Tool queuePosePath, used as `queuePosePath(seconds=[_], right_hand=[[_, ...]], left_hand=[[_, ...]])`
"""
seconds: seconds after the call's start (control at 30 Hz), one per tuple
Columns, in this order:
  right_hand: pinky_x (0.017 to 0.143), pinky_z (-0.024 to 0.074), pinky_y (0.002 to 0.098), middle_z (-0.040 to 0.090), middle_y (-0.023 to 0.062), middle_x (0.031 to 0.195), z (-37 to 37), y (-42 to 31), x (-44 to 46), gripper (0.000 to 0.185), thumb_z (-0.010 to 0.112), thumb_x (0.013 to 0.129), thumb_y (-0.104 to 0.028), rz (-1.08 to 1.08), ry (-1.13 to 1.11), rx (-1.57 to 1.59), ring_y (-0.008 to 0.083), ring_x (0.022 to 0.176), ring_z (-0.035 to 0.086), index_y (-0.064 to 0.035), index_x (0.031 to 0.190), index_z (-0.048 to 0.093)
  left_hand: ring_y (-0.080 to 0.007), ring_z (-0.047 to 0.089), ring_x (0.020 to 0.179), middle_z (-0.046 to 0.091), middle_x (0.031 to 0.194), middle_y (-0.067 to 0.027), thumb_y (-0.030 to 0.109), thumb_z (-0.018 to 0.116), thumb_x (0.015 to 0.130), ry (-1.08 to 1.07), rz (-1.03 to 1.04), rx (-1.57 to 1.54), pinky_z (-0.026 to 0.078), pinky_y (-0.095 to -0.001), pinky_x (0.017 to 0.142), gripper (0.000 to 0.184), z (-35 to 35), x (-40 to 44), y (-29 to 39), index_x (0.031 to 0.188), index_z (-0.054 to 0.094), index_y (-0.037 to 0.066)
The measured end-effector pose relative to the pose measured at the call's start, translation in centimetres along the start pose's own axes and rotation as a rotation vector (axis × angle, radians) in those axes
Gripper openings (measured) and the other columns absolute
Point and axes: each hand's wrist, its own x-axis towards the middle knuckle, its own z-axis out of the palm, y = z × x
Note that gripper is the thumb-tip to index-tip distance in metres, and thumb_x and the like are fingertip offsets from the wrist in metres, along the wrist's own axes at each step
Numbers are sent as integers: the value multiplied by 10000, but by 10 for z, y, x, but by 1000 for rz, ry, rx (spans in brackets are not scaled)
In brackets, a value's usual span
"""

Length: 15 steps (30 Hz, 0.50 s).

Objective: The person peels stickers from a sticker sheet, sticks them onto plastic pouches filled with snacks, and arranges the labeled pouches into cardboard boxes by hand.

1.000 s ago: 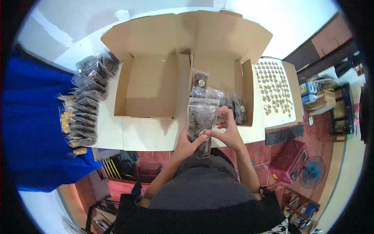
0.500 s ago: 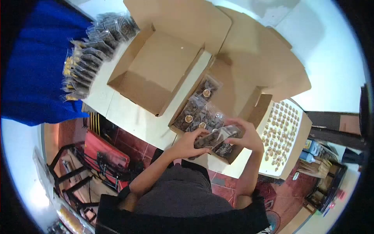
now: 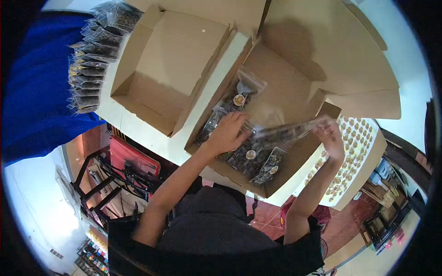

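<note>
A clear zip bag of dark contents [image 3: 290, 133] stretches between my hands above an open cardboard box [image 3: 276, 64]. My right hand [image 3: 329, 135] pinches its right end, slightly blurred. At the other end, my left hand [image 3: 228, 133] has its fingers bent and thumb apart at the bag's edge; its exact grip is partly hidden. Beneath, several similar bags [image 3: 267, 168] with round pale stickers [image 3: 251, 155] lie along the left and near side of the box. The upper right part of its floor shows bare cardboard.
Another open cardboard box [image 3: 170, 69] stands to the left. Beyond it, a row of filled clear bags [image 3: 90, 76] lines the table edge by a blue cloth [image 3: 34, 87]. At right lies a white sheet of round stickers [image 3: 354, 147]. Box lids stand raised at the back.
The bag has moved from the box's near edge up over its middle. My right hand has gone up and right, my left hand up. The camera view has shifted.
</note>
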Motion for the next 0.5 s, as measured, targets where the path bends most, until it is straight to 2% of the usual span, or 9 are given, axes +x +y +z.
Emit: queuePosePath(seconds=[0.03, 0.07, 0.1, 0.17, 0.23, 0.27, 0.3, 0.37, 0.5], right_hand=[[686, 379, 217, 533, 19, 822, 0, 2, 9, 173, 531, 758, -49, 3, -2, 5, 95, 789, 484, -20, 928, 515], [704, 365, 217, 520, 12, 824, 4, 3, 19, 147, 514, 769, -56, -41, 130, 11, 90, 793, 468, -19, 911, 512], [722, 352, 218, 508, 4, 825, 4, 6, 29, 125, 497, 780, -64, -83, 261, 18, 85, 797, 453, -17, 895, 508], [750, 329, 225, 488, 3, 832, 1, 19, 51, 130, 495, 788, -95, -33, 206, -83, 89, 811, 430, -19, 892, 496], [758, 333, 233, 494, 10, 837, 11, 35, 69, 152, 499, 784, -98, 10, 278, 54, 101, 818, 437, -16, 912, 492], [771, 344, 243, 509, 19, 864, 13, 38, 76, 190, 501, 784, -107, 19, 269, -70, 112, 829, 454, -9, 946, 497], [771, 344, 243, 509, 19, 864, 14, 43, 82, 190, 501, 784, -107, 23, 264, -63, 112, 829, 454, -9, 946, 497], [771, 355, 248, 517, 17, 872, 16, 52, 93, 204, 505, 781, -113, 125, 160, -190, 116, 834, 468, -20, 962, 502], [763, 362, 246, 519, 17, 866, 17, 72, 100, 211, 515, 774, -121, 228, 128, -219, 119, 825, 476, -28, 964, 500]], left_hand=[[-318, 387, 985, 407, 1084, -201, 233, 525, 725, -40, 34, 162, 324, -395, 828, 435, 6, 6, -4, 1065, 395, -5], [-322, 351, 1014, 393, 1100, -191, 266, 549, 693, -71, 2, 292, 299, -412, 837, 485, 14, 9, -9, 1047, 394, -27], [-322, 351, 1014, 393, 1100, -191, 266, 549, 693, -74, -4, 293, 299, -412, 837, 485, 15, 13, -10, 1047, 394, -27], [-318, 349, 1011, 403, 1078, -187, 278, 553, 687, -46, 6, 400, 282, -415, 840, 489, 17, 15, -13, 1041, 396, -21], [-312, 352, 1004, 407, 1068, -179, 279, 558, 682, -78, -21, 414, 275, -411, 842, 492, 18, 16, -14, 1039, 398, -18], [-307, 355, 997, 411, 1057, -172, 281, 564, 678, -93, -38, 429, 267, -406, 844, 494, 19, 18, -14, 1037, 400, -15], [-307, 355, 997, 411, 1057, -172, 281, 564, 678, -98, -45, 432, 267, -406, 844, 494, 19, 19, -15, 1037, 400, -15], [-298, 363, 992, 420, 1034, -151, 295, 556, 687, -129, -47, 504, 269, -419, 837, 501, 21, 18, -15, 1079, 395, 29], [-297, 364, 988, 426, 1027, -138, 286, 552, 691, -172, -72, 411, 266, -431, 833, 476, 10, 17, -3, 1067, 413, 29]])
